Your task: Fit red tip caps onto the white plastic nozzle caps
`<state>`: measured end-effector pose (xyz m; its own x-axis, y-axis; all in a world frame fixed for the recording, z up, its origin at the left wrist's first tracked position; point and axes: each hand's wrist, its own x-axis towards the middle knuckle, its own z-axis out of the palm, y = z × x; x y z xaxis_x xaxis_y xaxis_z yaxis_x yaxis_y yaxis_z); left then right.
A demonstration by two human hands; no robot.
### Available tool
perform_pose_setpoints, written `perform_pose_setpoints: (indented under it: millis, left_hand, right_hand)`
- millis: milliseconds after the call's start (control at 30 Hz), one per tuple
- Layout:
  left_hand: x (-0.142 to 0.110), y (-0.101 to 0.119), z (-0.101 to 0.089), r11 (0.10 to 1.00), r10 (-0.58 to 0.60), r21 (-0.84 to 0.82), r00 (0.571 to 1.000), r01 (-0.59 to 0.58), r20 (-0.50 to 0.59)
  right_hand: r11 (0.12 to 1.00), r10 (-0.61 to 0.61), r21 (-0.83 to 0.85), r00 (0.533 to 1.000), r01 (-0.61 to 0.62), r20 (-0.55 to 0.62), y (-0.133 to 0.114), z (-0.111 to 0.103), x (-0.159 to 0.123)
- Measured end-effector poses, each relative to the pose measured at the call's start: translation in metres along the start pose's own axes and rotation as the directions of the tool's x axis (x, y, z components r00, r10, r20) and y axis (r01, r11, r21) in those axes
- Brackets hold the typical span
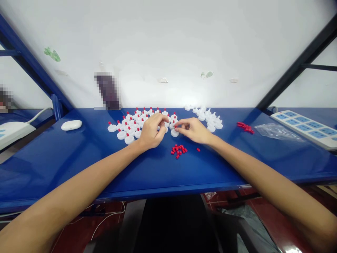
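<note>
My right hand (193, 130) reaches in from the right, thumb and forefinger pinched at the top of a white nozzle cap (174, 133) that stands upright on the table. Its tip is hidden by the fingers. My left hand (153, 130) is loosely curled just left of that cap, with thumb and forefinger apart and nothing visible between them. Beside and behind it stand several white nozzle caps with red tips (129, 139). In front of both hands lies a small pile of loose red tips (178, 150), with a single red tip (198, 149) to its right.
White nozzle caps without red tips (210, 121) are grouped behind my right hand. Farther right are more red pieces (245, 127), a clear plastic bag (276, 131) and a power strip (306, 128). A white case (71, 125) lies left on the blue table (105, 168); a phone-like dark object (108, 92) leans on the wall.
</note>
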<state>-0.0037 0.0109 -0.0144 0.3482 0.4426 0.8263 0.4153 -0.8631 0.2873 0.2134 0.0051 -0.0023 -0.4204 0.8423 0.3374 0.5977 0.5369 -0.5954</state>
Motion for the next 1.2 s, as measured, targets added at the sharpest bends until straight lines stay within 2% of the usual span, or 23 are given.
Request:
perform_pose_setpoints:
  millis: [100,167,233,300,333,367,433,567,633,700,767,833,900,967,1067,1133,1200]
  left_hand:
    - [0.000,-0.001,0.000,0.999,0.027,0.029,0.999,-0.028,0.018]
    - [0.000,0.002,-0.001,0.989,0.122,0.065,0.986,-0.129,0.110]
    - [0.000,0.007,0.000,0.948,0.266,0.098,0.925,-0.301,0.272]
    - [0.001,0.012,0.001,0.885,0.375,0.098,0.821,-0.455,0.430]
    - [0.001,0.013,0.001,0.866,0.396,0.090,0.784,-0.493,0.478]
    - [0.002,0.014,0.002,0.861,0.397,0.082,0.765,-0.501,0.506]
    - [0.002,0.014,0.002,0.884,0.357,0.079,0.775,-0.461,0.522]
    - [0.002,0.011,0.003,0.934,0.211,0.142,0.825,-0.329,0.524]
    - [0.002,0.011,0.003,0.937,0.157,0.190,0.840,-0.293,0.519]
    - [0.002,0.012,0.003,0.928,0.151,0.223,0.851,-0.297,0.503]
    - [0.002,0.013,0.003,0.920,0.177,0.230,0.859,-0.318,0.480]
    - [0.002,0.013,0.002,0.918,0.193,0.231,0.872,-0.322,0.450]
    - [0.002,0.012,0.000,0.920,0.184,0.246,0.891,-0.305,0.414]
    - [0.002,0.010,0.000,0.924,0.170,0.259,0.911,-0.280,0.376]
    - [0.001,0.007,0.001,0.947,0.149,0.229,0.937,-0.228,0.317]
    - [-0.001,0.005,0.003,0.963,0.122,0.195,0.948,-0.185,0.294]
    - [-0.002,0.003,0.005,0.971,0.116,0.168,0.952,-0.168,0.283]
  right_hand:
    - [0.999,0.032,0.042,0.999,-0.031,-0.005,-0.007,0.006,-0.002]
    - [0.997,0.068,0.037,0.996,-0.066,-0.055,-0.010,0.006,-0.001]
    - [0.993,0.091,-0.059,0.986,-0.101,-0.142,-0.010,0.000,0.000]
    - [0.959,0.099,-0.241,0.972,-0.150,-0.212,-0.006,-0.012,0.002]
    - [0.923,0.108,-0.340,0.969,-0.182,-0.224,-0.003,-0.020,0.003]
    - [0.874,0.127,-0.433,0.964,-0.220,-0.234,0.000,-0.029,0.003]
    - [0.764,0.214,-0.548,0.935,-0.340,-0.282,0.006,-0.048,0.002]
    - [0.592,0.406,-0.633,0.863,-0.499,-0.300,0.014,-0.078,-0.007]
    - [0.500,0.512,-0.684,0.818,-0.531,-0.261,0.016,-0.086,-0.011]
    - [0.452,0.571,-0.732,0.796,-0.509,-0.200,0.019,-0.086,-0.013]
    - [0.503,0.554,-0.738,0.823,-0.449,-0.123,0.020,-0.080,-0.012]
    - [0.658,0.449,-0.658,0.892,-0.367,-0.048,0.020,-0.067,-0.009]
    - [0.856,0.273,-0.451,0.962,-0.251,-0.017,0.014,-0.050,-0.005]
    - [0.967,0.115,-0.217,0.990,-0.131,-0.084,0.005,-0.032,-0.002]
    - [0.993,-0.084,0.072,0.993,0.090,-0.082,-0.014,-0.008,-0.004]
    - [0.971,-0.142,0.184,0.988,0.151,-0.057,-0.023,0.003,-0.008]
    - [0.948,-0.152,0.278,0.988,0.157,-0.040,-0.028,0.009,-0.011]
